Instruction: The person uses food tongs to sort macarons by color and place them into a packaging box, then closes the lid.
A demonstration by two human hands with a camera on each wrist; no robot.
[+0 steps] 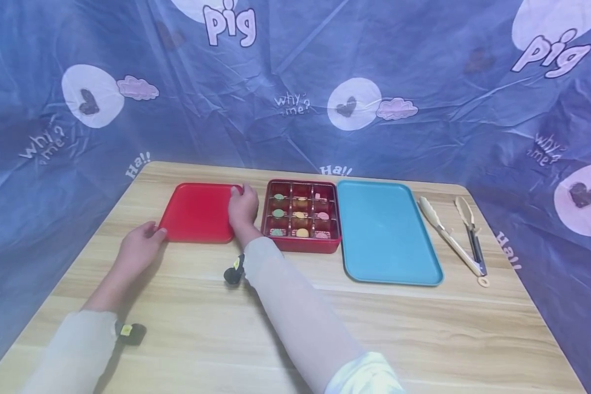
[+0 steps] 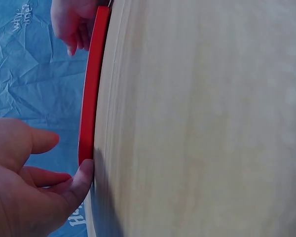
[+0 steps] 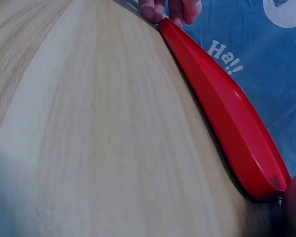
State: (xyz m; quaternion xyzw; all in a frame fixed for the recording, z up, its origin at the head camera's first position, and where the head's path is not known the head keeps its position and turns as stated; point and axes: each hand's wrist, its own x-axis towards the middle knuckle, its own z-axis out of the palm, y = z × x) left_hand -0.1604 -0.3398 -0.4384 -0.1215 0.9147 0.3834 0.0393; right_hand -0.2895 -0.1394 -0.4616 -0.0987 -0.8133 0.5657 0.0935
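A shallow red tray [image 1: 197,213] with a raised rim lies on the wooden table, left of a compartment box. My left hand [image 1: 140,246] is at its near left corner. In the left wrist view the left thumb [image 2: 83,180] touches that corner, while the other fingers stand apart and loosely bent. My right hand [image 1: 243,208] holds the tray's right side, the thumb over the rim. Only a sliver of that hand shows in the right wrist view, beside the tray [image 3: 227,118], and its grip is partly hidden.
Right of the tray stands a dark red box [image 1: 307,246] with several compartments holding small green, yellow and pink pieces. Beside it lies a blue tray [image 1: 389,230], then open tongs [image 1: 455,246] with pale tips. A blue printed cloth [image 1: 295,109] hangs behind the table [image 1: 276,328].
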